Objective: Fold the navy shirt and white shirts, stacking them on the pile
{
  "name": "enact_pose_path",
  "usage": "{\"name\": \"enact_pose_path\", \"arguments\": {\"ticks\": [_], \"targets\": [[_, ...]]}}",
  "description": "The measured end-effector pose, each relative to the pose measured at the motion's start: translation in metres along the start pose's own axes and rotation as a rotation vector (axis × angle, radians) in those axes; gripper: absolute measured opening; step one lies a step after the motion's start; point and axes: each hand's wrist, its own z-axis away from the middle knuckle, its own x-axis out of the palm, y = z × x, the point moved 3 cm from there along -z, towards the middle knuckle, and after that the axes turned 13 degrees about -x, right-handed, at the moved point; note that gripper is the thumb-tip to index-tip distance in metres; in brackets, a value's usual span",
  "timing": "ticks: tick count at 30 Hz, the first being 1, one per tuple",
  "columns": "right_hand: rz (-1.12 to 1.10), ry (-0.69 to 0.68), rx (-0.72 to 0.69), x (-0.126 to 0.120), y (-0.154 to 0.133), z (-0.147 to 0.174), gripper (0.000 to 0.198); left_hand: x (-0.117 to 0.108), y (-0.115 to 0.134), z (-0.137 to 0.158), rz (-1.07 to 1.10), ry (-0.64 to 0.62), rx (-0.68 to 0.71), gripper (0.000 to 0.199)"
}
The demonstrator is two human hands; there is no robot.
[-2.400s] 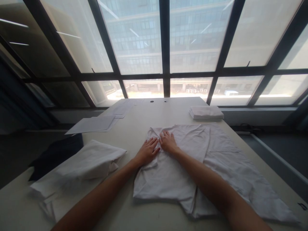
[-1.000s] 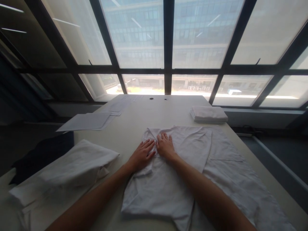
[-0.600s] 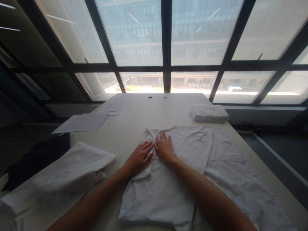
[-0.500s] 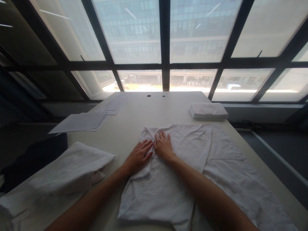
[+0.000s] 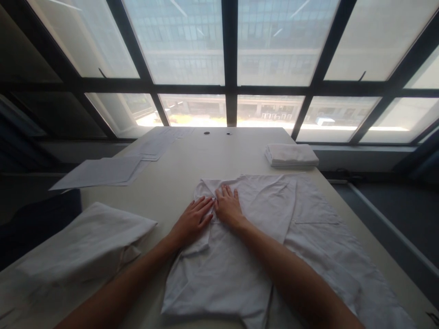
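Note:
A white cloth garment (image 5: pixel 233 269) lies partly folded on the white table (image 5: pixel 192 155), its right part spread out flat with a seam like a pocket edge. My left hand (image 5: pixel 192 221) rests flat on the garment's left edge, fingers stretched out. Just beside it my right hand (image 5: pixel 227 208) presses flat on the upper left part, fingers slightly spread. The fingertips of the left hand come close to the right hand. Neither hand grips the fabric. Creases run through the cloth around both hands.
At the left, another white cloth pile (image 5: pixel 85 242) lies crumpled on the table. Farther back are several loose paper sheets (image 5: pixel 99 171). A folded white stack of cloth (image 5: pixel 291 155) sits near the right edge. Tall windows (image 5: pixel 267 45) stand behind the table.
The view has shifted slightly, so everything sits a little farther left. Both hands stay flat at the same place on the garment.

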Motion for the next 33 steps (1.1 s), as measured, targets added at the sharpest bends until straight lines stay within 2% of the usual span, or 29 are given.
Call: {"name": "enact_pose_path", "arguments": {"ticks": [7, 13, 22, 33], "targets": [[-0.004, 0.025, -0.017, 0.000, -0.002, 0.005, 0.052, 0.000, 0.002, 0.010, -0.012, -0.005, -0.027, 0.055], [-0.028, -0.038, 0.003, -0.004, -0.007, 0.010, 0.054, -0.003, 0.002, 0.016, 0.004, -0.040, -0.039, 0.054], [-0.022, -0.003, -0.022, -0.002, -0.007, 0.016, 0.053, -0.001, 0.001, 0.015, 0.007, -0.021, -0.045, 0.054], [0.012, 0.006, -0.038, -0.005, -0.005, 0.017, 0.049, -0.003, 0.006, 0.003, 0.060, 0.005, 0.010, 0.054]]}}
